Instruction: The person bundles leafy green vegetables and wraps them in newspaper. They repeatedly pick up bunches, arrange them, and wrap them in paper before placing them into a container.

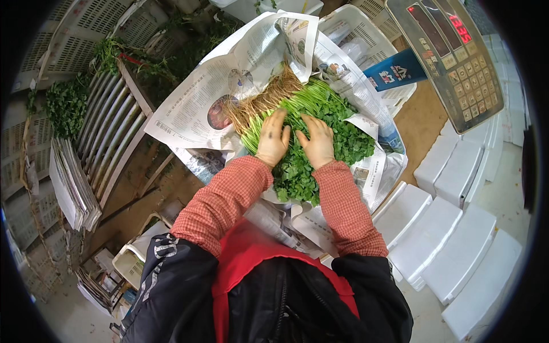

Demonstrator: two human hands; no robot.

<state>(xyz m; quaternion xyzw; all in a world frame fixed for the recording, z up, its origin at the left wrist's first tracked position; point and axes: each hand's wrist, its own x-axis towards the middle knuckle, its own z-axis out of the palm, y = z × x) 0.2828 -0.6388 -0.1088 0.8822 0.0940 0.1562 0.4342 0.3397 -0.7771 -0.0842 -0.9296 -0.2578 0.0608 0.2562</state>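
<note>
A broad pile of leafy herbs, which look like coriander, lies before me with brown roots towards the upper left and leaves towards the lower right. Sheets of newspaper spread beneath the pile and rise around its far side. My left hand rests on the pale green stems, its fingers pointing away from me. On the leaves just to its right lies my right hand, thumb towards the left one. Both palms face down on the pile, fingers somewhat apart, and neither hand grips anything.
A scale display with keypad stands at upper right on a blue post. White foam boxes line the right side. A slatted metal rack and stacked paper are at left. Behind the newspaper sits a white plastic crate.
</note>
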